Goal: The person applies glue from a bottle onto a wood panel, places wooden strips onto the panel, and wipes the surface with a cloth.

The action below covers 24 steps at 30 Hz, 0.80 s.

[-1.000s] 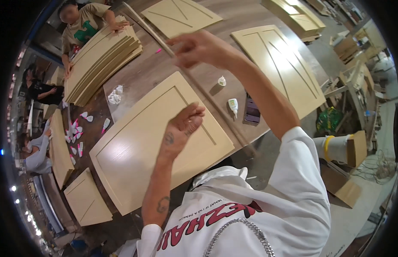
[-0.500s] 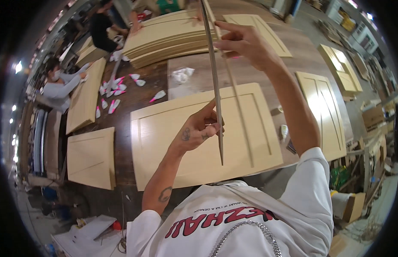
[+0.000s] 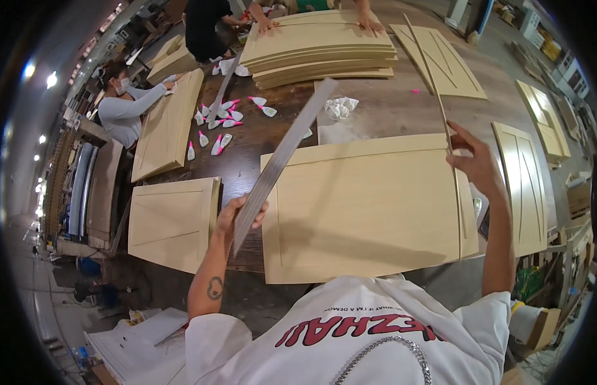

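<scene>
My left hand [image 3: 230,215] is closed around the lower part of a flat grey strip [image 3: 289,142], which slants up and to the right over the table. A long thin pale strip [image 3: 431,70] is pinched between the fingers and thumb of my right hand [image 3: 476,159]. It stands almost upright in view, over the right part of a large cream panel [image 3: 363,205]. This panel lies on the table in front of me, with narrow recessed lines near its edges. Whether the pale strip's lower end touches the panel, I cannot tell.
A stack of cream panels [image 3: 324,54] stands at the far side, with another person's hands [image 3: 369,25] on it. Several pink-tipped white bottles [image 3: 231,115] and crumpled white paper [image 3: 341,108] lie on the dark table [image 3: 247,154]. At left, a masked person [image 3: 122,109] wipes stacked panels [image 3: 170,125].
My hands have moved apart, the left one leftward with the grey strip and the right one rightward and nearer with the pale strip. The view has shifted, showing more at the left.
</scene>
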Tool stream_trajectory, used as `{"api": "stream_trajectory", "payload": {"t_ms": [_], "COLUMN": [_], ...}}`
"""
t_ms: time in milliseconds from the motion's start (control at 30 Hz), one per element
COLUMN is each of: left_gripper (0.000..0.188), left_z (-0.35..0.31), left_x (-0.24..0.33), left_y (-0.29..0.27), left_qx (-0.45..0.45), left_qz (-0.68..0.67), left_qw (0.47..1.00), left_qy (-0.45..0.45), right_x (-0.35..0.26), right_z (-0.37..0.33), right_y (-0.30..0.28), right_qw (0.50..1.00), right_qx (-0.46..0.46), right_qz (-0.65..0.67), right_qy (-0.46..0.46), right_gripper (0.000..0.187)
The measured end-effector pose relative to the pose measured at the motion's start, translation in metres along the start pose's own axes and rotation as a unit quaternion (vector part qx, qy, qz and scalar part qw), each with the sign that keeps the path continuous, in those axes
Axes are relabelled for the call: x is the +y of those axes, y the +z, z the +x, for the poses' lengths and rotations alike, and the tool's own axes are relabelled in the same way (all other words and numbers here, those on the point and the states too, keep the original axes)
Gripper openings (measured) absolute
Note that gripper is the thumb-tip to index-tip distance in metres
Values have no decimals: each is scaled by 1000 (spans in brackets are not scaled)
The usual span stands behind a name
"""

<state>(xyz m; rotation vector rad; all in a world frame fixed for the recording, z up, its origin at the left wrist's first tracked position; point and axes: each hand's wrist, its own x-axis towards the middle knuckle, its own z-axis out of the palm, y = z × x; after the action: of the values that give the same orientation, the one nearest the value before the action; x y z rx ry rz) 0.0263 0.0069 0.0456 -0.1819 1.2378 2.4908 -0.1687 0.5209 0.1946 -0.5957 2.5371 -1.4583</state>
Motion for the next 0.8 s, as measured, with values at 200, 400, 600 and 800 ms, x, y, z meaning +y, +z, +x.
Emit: {"api": "stream_trajectory", "payload": {"t_ms": [200,400,600,800], "left_gripper": [57,45,44,41], "left_z": [-42,-64,-82,-80], "left_x": [-5,-7,-9,-1], "left_y": [-60,-102,-123,-109], "left_qx": [-1,40,72,260], "left_qz": [31,21,132,499], "left_qw": [997,989,977,816], "left_qy": [-69,-143,-154,-132], "right_x": [20,21,8,-14], "right_z": [-38,-46,-41,-40], "right_y": [31,51,60,67], "right_qw": [995,996,998,992], "right_qx": [28,28,2,-48], "right_qz": [-25,2,-5,-114], "right_qy": [87,89,66,-13], "right_gripper": [68,67,65,65]}}
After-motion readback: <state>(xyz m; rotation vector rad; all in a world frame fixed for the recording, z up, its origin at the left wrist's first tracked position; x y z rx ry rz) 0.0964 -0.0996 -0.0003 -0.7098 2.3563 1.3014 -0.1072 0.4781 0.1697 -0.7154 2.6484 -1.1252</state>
